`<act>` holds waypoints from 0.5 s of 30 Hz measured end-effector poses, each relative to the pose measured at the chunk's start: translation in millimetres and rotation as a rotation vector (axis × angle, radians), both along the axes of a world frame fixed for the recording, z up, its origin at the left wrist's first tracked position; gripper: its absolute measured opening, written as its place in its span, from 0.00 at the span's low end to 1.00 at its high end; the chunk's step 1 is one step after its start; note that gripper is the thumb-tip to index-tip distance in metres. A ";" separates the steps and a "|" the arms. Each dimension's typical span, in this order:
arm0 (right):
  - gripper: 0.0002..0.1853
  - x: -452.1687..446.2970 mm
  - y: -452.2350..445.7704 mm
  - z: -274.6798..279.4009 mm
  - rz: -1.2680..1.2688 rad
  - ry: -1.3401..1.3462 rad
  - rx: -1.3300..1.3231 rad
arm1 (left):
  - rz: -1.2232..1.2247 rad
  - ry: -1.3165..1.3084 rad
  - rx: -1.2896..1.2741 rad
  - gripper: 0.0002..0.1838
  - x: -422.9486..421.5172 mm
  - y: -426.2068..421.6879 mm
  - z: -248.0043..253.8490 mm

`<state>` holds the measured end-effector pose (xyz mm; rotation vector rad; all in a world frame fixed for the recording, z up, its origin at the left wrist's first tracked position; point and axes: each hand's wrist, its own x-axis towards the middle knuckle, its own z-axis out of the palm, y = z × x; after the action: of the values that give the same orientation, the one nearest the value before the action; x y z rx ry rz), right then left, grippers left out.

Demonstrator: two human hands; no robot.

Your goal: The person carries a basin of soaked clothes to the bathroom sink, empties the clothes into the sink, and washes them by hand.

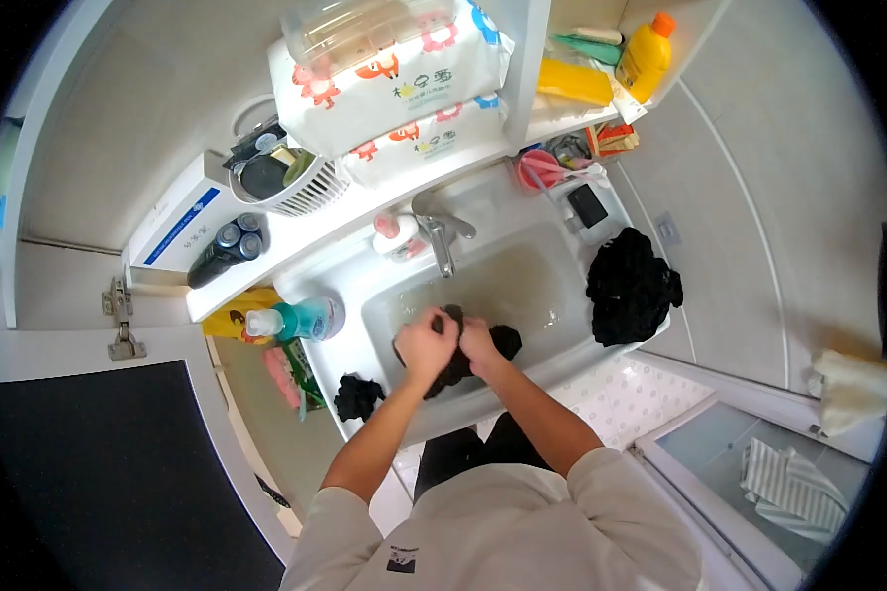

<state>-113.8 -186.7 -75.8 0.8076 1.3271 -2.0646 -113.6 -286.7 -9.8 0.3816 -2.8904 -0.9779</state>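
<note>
A dark wet cloth (453, 372) is bunched in the murky water of the white sink (373, 330). My left hand (427, 345) is closed on its left part, knuckles up. Close beside it, my right hand (478, 345) grips the same cloth from the right. One dark end (506, 342) sticks out past my right hand. My fingertips are partly hidden by the cloth and the backs of my hands. Above the basin, behind my hands, is a metal faucet (444, 251).
A large black cloth heap (633, 288) lies on the sink's right ledge, a small black cloth (358, 398) on the left. A blue-green bottle (308, 319) and a white pump bottle (397, 236) stand on the rim. A pink cup (539, 169) sits at the back right corner.
</note>
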 end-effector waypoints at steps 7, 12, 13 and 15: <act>0.22 0.7 18.7 -16.6 0.323 0.207 0.220 | -0.075 -0.167 -0.030 0.14 -11.8 -52.2 -44.8; 0.29 -12.5 33.7 -8.1 0.309 0.208 0.065 | -0.697 -0.005 0.304 0.47 -6.8 -56.2 -7.9; 0.31 -14.9 34.8 7.7 0.305 0.220 0.071 | -0.801 -0.016 0.367 0.51 -5.1 -45.1 10.7; 0.33 -20.2 33.6 30.6 0.206 0.139 -0.090 | -0.786 -0.084 0.055 0.61 -3.3 -35.1 16.4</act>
<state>-134.1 -153.1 -45.1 0.4750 1.3202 -2.0288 -116.9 -321.8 6.5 -0.7954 -3.1185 -1.1216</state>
